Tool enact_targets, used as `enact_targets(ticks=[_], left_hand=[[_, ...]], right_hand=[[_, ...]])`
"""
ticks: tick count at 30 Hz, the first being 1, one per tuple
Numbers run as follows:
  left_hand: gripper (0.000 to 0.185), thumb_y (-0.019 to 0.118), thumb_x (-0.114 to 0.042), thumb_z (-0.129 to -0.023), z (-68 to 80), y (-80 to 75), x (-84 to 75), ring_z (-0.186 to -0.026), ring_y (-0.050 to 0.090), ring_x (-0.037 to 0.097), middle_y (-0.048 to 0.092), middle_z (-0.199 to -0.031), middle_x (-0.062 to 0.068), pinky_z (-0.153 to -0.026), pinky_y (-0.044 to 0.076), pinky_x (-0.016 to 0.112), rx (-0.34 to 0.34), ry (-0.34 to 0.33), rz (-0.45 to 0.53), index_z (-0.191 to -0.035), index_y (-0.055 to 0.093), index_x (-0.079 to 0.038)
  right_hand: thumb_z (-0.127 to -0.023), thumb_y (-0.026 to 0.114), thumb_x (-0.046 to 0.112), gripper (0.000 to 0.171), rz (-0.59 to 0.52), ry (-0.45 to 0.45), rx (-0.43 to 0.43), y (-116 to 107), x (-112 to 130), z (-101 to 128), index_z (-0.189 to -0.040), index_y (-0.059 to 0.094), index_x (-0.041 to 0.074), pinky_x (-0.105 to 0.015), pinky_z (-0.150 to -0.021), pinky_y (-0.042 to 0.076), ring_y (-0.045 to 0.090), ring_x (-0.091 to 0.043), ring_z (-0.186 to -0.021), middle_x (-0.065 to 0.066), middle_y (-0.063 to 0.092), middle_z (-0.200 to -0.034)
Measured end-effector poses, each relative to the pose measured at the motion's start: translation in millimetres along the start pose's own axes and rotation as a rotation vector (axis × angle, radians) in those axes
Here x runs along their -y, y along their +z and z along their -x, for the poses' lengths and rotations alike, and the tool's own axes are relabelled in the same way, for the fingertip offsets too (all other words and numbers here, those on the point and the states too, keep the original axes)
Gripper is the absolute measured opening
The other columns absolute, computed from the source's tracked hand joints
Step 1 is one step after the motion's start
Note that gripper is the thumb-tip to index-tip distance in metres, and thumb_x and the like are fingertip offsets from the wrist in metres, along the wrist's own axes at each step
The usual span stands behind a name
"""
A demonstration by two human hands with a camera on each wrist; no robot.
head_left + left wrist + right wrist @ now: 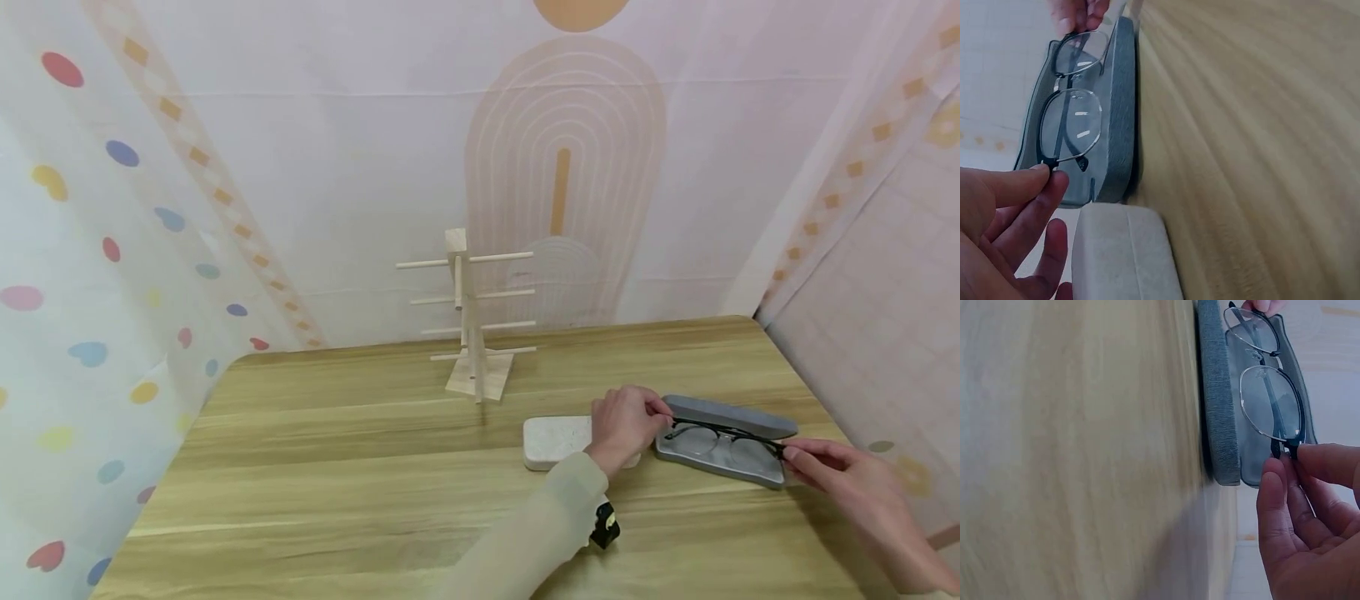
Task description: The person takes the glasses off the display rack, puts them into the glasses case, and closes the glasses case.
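A pair of glasses with black upper rims and clear lenses is held between both hands, over an open grey glasses case. At the glasses' left end, my left hand pinches the frame corner between thumb and fingertips. My right hand pinches the opposite corner the same way. In the left wrist view the temples of the glasses appear folded behind the lenses. The right wrist view shows the case's grey fabric side resting on the table.
A whitish closed case lies partly behind my left hand. Farther back stands a wooden rack with several pegs. Beside my left sleeve is a small black object, partly hidden. Patterned curtains surround the wooden table.
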State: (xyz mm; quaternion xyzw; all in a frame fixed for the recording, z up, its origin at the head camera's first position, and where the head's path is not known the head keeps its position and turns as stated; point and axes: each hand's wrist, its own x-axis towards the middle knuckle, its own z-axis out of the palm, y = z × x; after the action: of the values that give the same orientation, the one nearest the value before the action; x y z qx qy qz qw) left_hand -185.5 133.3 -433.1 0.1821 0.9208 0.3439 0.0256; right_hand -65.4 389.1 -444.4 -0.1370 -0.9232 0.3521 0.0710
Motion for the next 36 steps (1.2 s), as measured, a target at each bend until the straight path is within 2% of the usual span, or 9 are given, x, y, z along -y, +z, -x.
enact_targets(ticks=[3, 10, 18, 26, 36], left_hand=[[0.010, 0.085, -0.026, -0.086, -3.3, -0.4, 0.9, -0.071, 0.057, -0.005, 0.068, -0.070, -0.023, -0.075, 0.039, 0.022, 0.018, -0.015, -0.021, -0.078, 0.082, -0.032], [0.012, 0.086, -0.028, -0.085, -7.5, 0.0, 3.9, -0.081, 0.062, -0.003, 0.071, -0.078, -0.025, -0.081, 0.044, 0.026, 0.046, -0.050, -0.064, -0.076, 0.083, -0.033], [0.015, 0.085, -0.028, -0.087, -10.4, 2.2, 5.1, -0.084, 0.064, 0.000, 0.073, -0.087, -0.024, -0.081, 0.047, 0.025, 0.064, -0.050, -0.092, -0.073, 0.082, -0.032], [0.015, 0.085, -0.028, -0.086, -13.4, 4.5, 4.2, -0.085, 0.065, 0.001, 0.074, -0.090, -0.024, -0.079, 0.047, 0.024, 0.076, -0.081, -0.090, -0.072, 0.082, -0.032], [0.011, 0.082, -0.025, -0.089, -14.4, -1.2, 7.0, -0.084, 0.064, 0.001, 0.075, -0.093, -0.023, -0.078, 0.048, 0.024, 0.109, -0.079, -0.079, -0.079, 0.084, -0.031]], right_hand=[[-0.100, 0.069, 0.041, 0.043, 0.032, -0.017, 0.003, 0.9, -0.9, -2.8, -0.114, 0.077, 0.001, -0.013, -0.068, 0.037, 0.037, 0.029, -0.086, 0.024, 0.069, -0.095], [-0.101, 0.068, 0.040, 0.040, 0.059, -0.034, 0.054, 2.5, 0.0, -8.8, -0.113, 0.077, 0.003, -0.015, -0.068, 0.039, 0.042, 0.024, -0.085, 0.002, 0.077, -0.100], [-0.101, 0.069, 0.031, 0.034, 0.002, -0.060, 0.064, 5.3, -3.3, -10.9, -0.108, 0.077, -0.002, -0.008, -0.069, 0.038, 0.046, 0.023, -0.085, 0.024, 0.070, -0.092], [-0.099, 0.070, 0.029, 0.029, 0.056, -0.117, 0.029, 8.3, -7.7, -12.1, -0.102, 0.079, 0.002, -0.010, -0.070, 0.037, 0.046, 0.022, -0.086, 0.013, 0.075, -0.093], [-0.100, 0.069, 0.031, 0.032, 0.077, -0.074, 0.052, 8.2, -8.0, -16.4, -0.106, 0.079, 0.001, -0.013, -0.069, 0.039, 0.043, 0.022, -0.085, 0.011, 0.072, -0.097]])
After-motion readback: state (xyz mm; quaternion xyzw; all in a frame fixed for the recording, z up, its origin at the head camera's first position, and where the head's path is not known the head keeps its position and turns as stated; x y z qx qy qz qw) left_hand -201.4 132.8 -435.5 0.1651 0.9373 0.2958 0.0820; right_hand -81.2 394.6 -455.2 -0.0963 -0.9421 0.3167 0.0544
